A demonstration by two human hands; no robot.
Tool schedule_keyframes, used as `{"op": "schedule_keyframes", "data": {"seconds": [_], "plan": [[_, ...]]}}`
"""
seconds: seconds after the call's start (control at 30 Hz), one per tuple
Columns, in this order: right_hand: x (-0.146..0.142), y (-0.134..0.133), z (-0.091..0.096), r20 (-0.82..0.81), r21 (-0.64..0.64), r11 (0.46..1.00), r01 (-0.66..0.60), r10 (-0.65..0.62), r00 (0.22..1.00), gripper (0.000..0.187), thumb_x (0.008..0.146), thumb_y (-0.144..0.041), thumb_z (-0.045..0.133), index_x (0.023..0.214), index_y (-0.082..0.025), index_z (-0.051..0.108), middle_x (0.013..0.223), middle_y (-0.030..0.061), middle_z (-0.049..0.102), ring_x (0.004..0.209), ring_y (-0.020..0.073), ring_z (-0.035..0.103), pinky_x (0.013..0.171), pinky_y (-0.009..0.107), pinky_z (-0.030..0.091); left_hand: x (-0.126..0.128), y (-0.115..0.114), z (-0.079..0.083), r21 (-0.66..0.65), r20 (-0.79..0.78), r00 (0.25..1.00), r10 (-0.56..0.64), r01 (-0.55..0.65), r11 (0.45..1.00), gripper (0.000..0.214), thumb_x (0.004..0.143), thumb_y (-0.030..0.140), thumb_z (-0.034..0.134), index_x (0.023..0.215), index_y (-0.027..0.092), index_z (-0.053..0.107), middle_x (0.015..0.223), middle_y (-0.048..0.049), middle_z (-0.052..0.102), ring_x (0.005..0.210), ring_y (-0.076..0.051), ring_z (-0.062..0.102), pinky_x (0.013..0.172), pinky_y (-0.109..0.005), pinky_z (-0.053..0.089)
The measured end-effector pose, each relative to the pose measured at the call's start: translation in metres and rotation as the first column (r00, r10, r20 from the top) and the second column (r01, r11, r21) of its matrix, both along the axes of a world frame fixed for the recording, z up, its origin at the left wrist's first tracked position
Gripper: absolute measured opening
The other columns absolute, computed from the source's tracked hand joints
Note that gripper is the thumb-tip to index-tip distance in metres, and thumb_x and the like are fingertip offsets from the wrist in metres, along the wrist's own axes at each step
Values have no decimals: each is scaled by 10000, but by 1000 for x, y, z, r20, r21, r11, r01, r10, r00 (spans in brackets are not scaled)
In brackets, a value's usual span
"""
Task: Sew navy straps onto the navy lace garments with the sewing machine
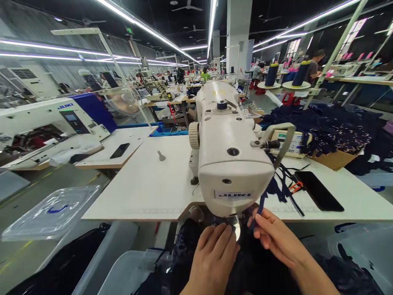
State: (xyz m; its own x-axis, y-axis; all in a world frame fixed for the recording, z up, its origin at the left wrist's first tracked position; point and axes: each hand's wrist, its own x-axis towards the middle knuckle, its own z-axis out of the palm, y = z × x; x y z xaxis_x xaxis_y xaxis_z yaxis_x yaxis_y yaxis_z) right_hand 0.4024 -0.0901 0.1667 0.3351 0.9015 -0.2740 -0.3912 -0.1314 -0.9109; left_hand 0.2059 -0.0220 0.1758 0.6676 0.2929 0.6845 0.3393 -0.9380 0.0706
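Note:
A white sewing machine (236,164) faces me, its needle area mostly hidden behind the head. Below the head my left hand (213,254) rests on dark navy fabric (186,241), fingers side by side and bent over it, thumb out of sight. A small bright light shines on the cloth beside the fingertips. To the right, my right hand (273,233) pinches a narrow navy strap (261,205) between thumb and fingers. That strap runs up to a tangle of navy straps (279,184) on the tabletop, where orange-handled snips (296,187) lie.
A black phone (319,190) lies on the white table (138,180) at right, a small metal piece (161,155) at left. Behind the phone, a cardboard box (333,160) overflows with navy straps. Clear plastic bins (123,272) stand below. Another sewing machine (46,123) is at left.

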Motion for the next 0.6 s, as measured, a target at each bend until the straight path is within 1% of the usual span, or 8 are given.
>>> {"op": "schedule_keyframes", "data": {"seconds": [0.03, 0.07, 0.13, 0.2, 0.3, 0.4, 0.5, 0.6], "plan": [[-8, 2, 2, -25, 8, 999, -38, 38, 999, 405, 753, -553, 741, 862, -190, 598, 713, -15, 588, 491, 59, 476, 391, 155, 356, -2, 1, 2, -15, -16, 999, -37, 37, 999, 221, 1007, 196, 461, 1100, 169, 660, 1085, -42, 721, 1071, -164, 656, 1030, -304, 435], [-14, 5, 3, -7, 17, 998, -57, 57, 998, 397, 770, -553, 726, 861, -189, 597, 687, -29, 570, 474, 54, 457, 392, 157, 357, -4, 3, 4, -34, -14, 998, -66, 65, 997, 214, 1006, 192, 470, 1120, 166, 649, 1087, -42, 722, 1079, -154, 657, 1042, -300, 438], [-20, 10, 3, 131, 25, 997, -69, 65, 989, 393, 804, -563, 686, 850, -185, 591, 646, -50, 533, 446, 50, 426, 408, 175, 367, -8, 7, 6, -85, 17, 994, -105, 106, 991, 213, 1010, 198, 467, 1146, 162, 627, 1076, -45, 727, 1074, -144, 664, 1052, -307, 454], [-19, 15, 2, 287, 27, 997, -76, 65, 956, 395, 828, -573, 647, 829, -185, 574, 642, -54, 516, 447, 57, 427, 426, 196, 373, -12, 11, 6, -151, 41, 990, -136, 140, 978, 221, 1018, 205, 446, 1155, 160, 614, 1077, -49, 727, 1070, -139, 668, 1047, -316, 474], [-14, 18, 5, 419, -2, 996, -93, 85, 904, 395, 846, -587, 599, 810, -197, 545, 609, -60, 482, 445, 73, 405, 426, 215, 354, -14, 14, 3, -271, 99, 984, -145, 167, 948, 227, 1023, 228, 431, 1136, 168, 618, 1075, -42, 727, 1051, -130, 677, 1042, -309, 483], [-12, 17, 9, 478, -31, 994, -105, 107, 872, 337, 860, -545, 586, 824, -214, 537, 593, -63, 457, 475, 97, 415, 447, 230, 359, -14, 14, 1, -369, 166, 979, -118, 173, 913, 221, 1016, 263, 454, 1143, 195, 621, 1058, -22, 730, 1032, -132, 686, 1041, -303, 480], [-16, 17, 9, 498, -15, 995, -95, 90, 862, 277, 844, -488, 612, 851, -220, 543, 613, -57, 454, 539, 119, 439, 488, 239, 374, -13, 14, 1, -382, 163, 977, -138, 192, 904, 227, 1000, 303, 493, 1156, 201, 623, 1083, -26, 724, 1042, -143, 683, 1044, -316, 480], [-22, 20, 3, 495, 14, 997, -82, 64, 866, 247, 827, -447, 628, 854, -215, 544, 634, -60, 425, 592, 127, 436, 548, 247, 389, -13, 15, 5, -379, 114, 976, -183, 214, 901, 232, 983, 329, 520, 1127, 184, 630, 1104, -36, 715, 1074, -140, 665, 1065, -306, 460]]}}
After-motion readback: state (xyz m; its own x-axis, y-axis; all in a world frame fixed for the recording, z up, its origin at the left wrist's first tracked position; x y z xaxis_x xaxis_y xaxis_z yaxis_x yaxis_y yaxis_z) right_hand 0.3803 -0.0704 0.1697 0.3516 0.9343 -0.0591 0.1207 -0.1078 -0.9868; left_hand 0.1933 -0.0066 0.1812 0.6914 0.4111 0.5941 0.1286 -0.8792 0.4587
